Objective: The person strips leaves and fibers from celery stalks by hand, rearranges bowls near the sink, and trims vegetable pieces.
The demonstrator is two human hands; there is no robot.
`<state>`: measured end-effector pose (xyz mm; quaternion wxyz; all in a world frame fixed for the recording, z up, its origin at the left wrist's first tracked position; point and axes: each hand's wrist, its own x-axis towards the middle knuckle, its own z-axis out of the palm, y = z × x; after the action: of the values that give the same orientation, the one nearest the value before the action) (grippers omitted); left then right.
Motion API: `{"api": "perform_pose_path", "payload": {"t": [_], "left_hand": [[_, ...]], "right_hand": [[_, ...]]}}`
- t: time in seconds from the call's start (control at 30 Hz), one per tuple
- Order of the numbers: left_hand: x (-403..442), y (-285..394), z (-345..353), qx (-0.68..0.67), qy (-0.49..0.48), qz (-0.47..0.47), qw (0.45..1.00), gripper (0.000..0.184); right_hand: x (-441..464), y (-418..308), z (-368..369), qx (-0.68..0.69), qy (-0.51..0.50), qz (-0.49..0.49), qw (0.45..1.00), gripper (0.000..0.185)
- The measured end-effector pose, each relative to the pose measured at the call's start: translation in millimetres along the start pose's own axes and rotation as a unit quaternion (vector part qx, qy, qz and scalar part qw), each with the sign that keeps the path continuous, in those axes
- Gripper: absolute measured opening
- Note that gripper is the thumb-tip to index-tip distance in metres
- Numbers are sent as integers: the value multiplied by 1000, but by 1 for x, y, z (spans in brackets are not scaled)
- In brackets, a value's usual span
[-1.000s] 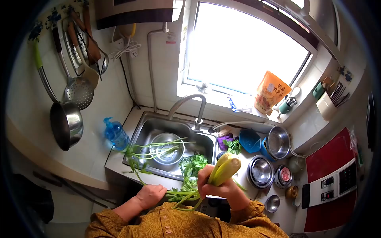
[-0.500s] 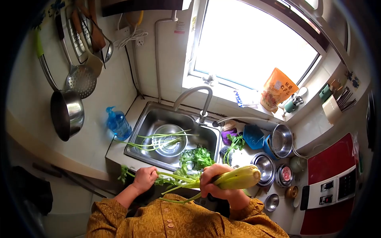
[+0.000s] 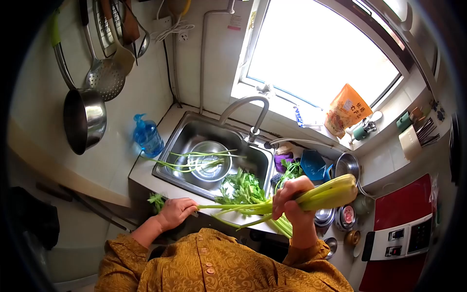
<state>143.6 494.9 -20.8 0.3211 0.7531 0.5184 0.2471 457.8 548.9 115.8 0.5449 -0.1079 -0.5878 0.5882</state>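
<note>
A bunch of celery (image 3: 332,191) is gripped by my right hand (image 3: 293,203), its pale root end pointing up to the right and its stalks trailing left and down. My left hand (image 3: 177,213) pinches the end of one celery stalk (image 3: 228,207), with leaves showing beyond the fingers. Behind the hands, torn celery leaves (image 3: 243,187) lie in the front right of the steel sink (image 3: 171,146). A metal bowl (image 3: 210,174) sits inside the sink. Several bare celery stalks (image 3: 182,168) rest across the bowl and the sink's left rim.
A curved faucet (image 3: 265,114) rises behind the sink. On the left stands a blue pump bottle (image 3: 147,138); a saucepan (image 3: 85,119) and skimmer (image 3: 106,79) hang on the wall. Metal bowls and a blue container (image 3: 312,164) crowd the right counter, near a red-and-white appliance (image 3: 401,238).
My right hand has lifted the celery bunch up and to the right, away from my left hand. The stalk between the hands is drawn out straighter. The view has shifted slightly.
</note>
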Motion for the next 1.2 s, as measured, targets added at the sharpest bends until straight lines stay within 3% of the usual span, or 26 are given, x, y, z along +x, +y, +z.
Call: {"api": "perform_pose_path", "payload": {"t": [0.03, 0.1, 0.23, 0.43, 0.6, 0.77, 0.83, 0.9, 0.97, 1.03, 1.1, 1.13, 1.2], "left_hand": [[-2, -1, -3, -2, 1, -2, 1000, 14], [-8, -5, -13, 211, 30, 88, 973, 9], [-32, -47, -30, 271, 75, 148, 948, 8], [-50, -51, -32, 261, 87, 121, 954, 10], [-55, -65, -25, 229, 152, 48, 960, 8], [-58, -80, -25, 229, 211, 33, 950, 6], [-59, -84, -25, 121, 264, -61, 955, 10], [-59, -96, -19, 50, 315, -58, 946, 17], [-65, -107, -15, -212, 328, -164, 906, 20], [-67, -103, -16, -288, 341, -170, 878, 21], [-77, -111, -16, -157, 301, -157, 928, 18], [-75, -97, -20, -158, 302, -158, 927, 18], [-80, -67, -31, 8, 235, -1, 972, 16]], "right_hand": [[0, -2, -3, 0, -1, 3, 1000, 21], [1, -6, -10, -52, 21, -12, 998, 21], [2, -17, -26, -65, 93, -46, 993, 20], [-5, -11, -30, -67, 89, -9, 994, 19], [0, -13, -21, -45, 90, -43, 994, 17], [3, -12, -15, -22, 95, -61, 993, 16], [7, -9, -11, -21, 91, -71, 993, 16], [10, -6, -7, -41, 109, -80, 990, 17], [16, -7, -3, -30, 111, -85, 990, 17], [19, -5, 0, -19, 115, -89, 989, 17], [22, -3, 0, 11, 96, -84, 992, 15], [25, -4, -2, 10, 95, -82, 992, 15], [30, -7, -8, -1, 135, -98, 986, 17]]}}
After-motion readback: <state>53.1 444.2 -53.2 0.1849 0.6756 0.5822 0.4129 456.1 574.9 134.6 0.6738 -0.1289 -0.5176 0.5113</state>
